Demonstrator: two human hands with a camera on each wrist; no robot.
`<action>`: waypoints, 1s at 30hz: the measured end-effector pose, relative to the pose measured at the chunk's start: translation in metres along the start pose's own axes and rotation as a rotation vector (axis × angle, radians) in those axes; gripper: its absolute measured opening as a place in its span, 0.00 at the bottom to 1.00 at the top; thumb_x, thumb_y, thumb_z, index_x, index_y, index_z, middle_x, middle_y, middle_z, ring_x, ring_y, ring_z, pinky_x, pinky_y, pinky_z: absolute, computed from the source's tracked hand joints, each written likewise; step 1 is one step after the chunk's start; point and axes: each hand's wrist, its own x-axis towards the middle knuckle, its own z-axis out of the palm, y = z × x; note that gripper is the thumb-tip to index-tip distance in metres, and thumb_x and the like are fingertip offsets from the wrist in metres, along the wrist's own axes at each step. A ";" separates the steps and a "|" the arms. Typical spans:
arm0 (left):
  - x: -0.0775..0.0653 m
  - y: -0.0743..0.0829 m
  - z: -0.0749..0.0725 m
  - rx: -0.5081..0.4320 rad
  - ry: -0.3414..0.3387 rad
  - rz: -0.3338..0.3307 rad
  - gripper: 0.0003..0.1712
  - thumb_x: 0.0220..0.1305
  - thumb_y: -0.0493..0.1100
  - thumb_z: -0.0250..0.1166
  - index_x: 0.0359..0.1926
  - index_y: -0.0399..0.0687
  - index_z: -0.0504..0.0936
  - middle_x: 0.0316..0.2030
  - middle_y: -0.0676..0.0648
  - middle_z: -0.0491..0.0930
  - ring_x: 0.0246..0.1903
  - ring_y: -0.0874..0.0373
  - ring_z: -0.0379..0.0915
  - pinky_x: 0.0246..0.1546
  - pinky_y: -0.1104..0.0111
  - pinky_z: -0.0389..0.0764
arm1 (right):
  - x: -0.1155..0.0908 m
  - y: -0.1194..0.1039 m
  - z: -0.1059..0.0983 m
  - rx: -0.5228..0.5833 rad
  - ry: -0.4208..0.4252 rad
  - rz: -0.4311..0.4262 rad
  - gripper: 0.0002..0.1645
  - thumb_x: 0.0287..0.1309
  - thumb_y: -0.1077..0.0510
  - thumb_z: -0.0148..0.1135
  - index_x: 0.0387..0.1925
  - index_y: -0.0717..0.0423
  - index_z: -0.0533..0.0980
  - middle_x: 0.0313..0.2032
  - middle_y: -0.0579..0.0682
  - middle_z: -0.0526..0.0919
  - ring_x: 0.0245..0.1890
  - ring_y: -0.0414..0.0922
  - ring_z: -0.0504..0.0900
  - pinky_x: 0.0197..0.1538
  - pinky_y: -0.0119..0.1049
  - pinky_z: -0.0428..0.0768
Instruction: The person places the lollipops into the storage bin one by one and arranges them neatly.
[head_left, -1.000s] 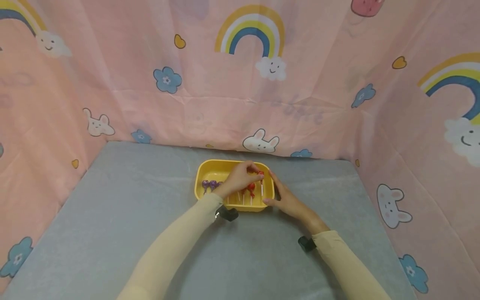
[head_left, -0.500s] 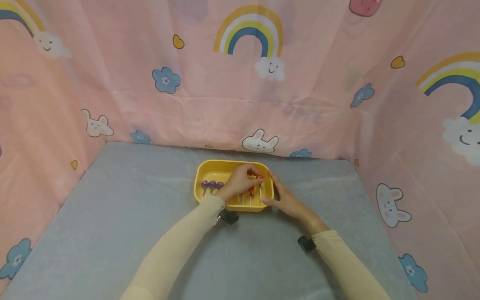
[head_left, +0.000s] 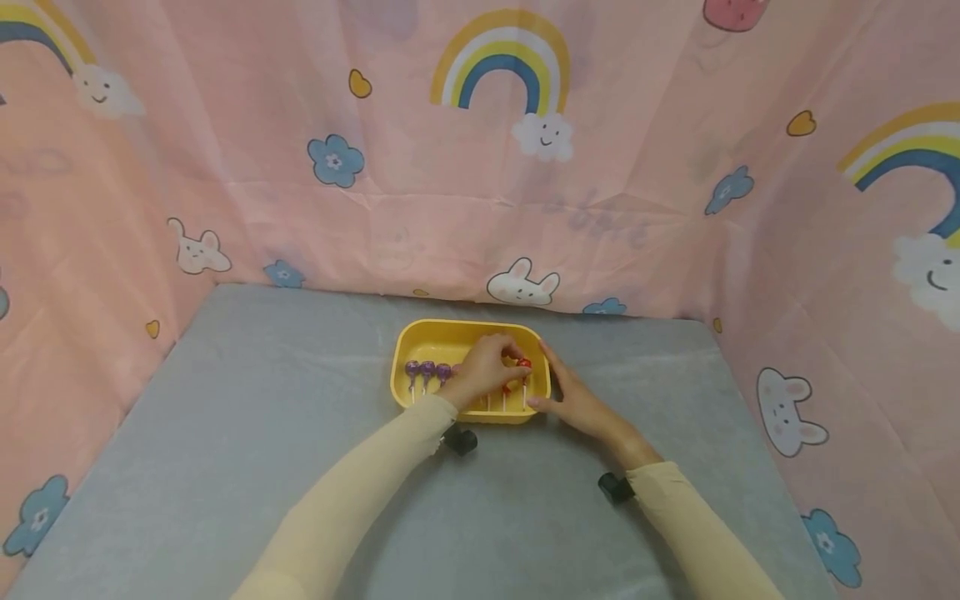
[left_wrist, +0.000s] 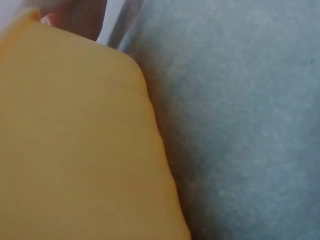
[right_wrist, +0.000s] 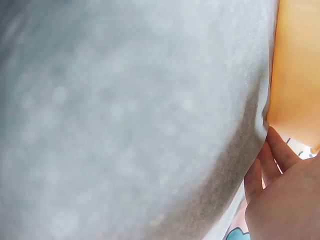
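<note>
A yellow tray (head_left: 427, 414) holds a row of wrapped lollipops. My left hand (head_left: 483, 367) reaches over its front rim and pinches a red lollipop (head_left: 526, 364) by the head near the right end. The white stick points toward the front rim. Purple lollipops (head_left: 427, 368) lie at the left of the row; those between are partly hidden under the hand. My right hand (head_left: 581, 408) rests against the tray's right end, fingers extended along the outer wall and thumb at the front corner. The right wrist view shows these fingers (right_wrist: 282, 150) touching the wall.
The tray stands on a grey cloth-covered table (head_left: 247, 433), toward its back edge. A pink printed curtain (head_left: 420, 225) hangs behind and at both sides. Dark wrist cameras (head_left: 615, 488) sit under both sleeves.
My left hand has moved slightly toward me and lowered the red lollipop into the row at the tray's right end. The right hand stays against the tray.
</note>
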 end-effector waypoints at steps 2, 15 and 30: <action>0.000 0.001 0.000 -0.001 0.002 -0.019 0.11 0.59 0.50 0.73 0.37 0.51 0.84 0.38 0.52 0.81 0.39 0.59 0.73 0.47 0.69 0.79 | 0.000 -0.001 0.000 -0.003 0.000 0.008 0.61 0.59 0.37 0.66 0.77 0.27 0.33 0.79 0.57 0.44 0.78 0.62 0.47 0.75 0.68 0.48; -0.002 0.004 0.001 0.079 -0.003 -0.052 0.12 0.57 0.53 0.73 0.35 0.52 0.85 0.35 0.53 0.80 0.37 0.59 0.70 0.42 0.70 0.74 | -0.002 -0.004 0.000 0.000 0.001 0.017 0.62 0.59 0.39 0.67 0.77 0.27 0.33 0.80 0.56 0.43 0.79 0.61 0.46 0.75 0.68 0.48; -0.001 0.004 0.003 0.171 0.008 -0.049 0.13 0.56 0.53 0.75 0.34 0.51 0.86 0.35 0.51 0.81 0.39 0.57 0.70 0.47 0.65 0.73 | -0.002 -0.004 0.000 0.000 -0.002 0.019 0.61 0.60 0.41 0.66 0.77 0.28 0.33 0.79 0.56 0.44 0.78 0.62 0.47 0.75 0.67 0.49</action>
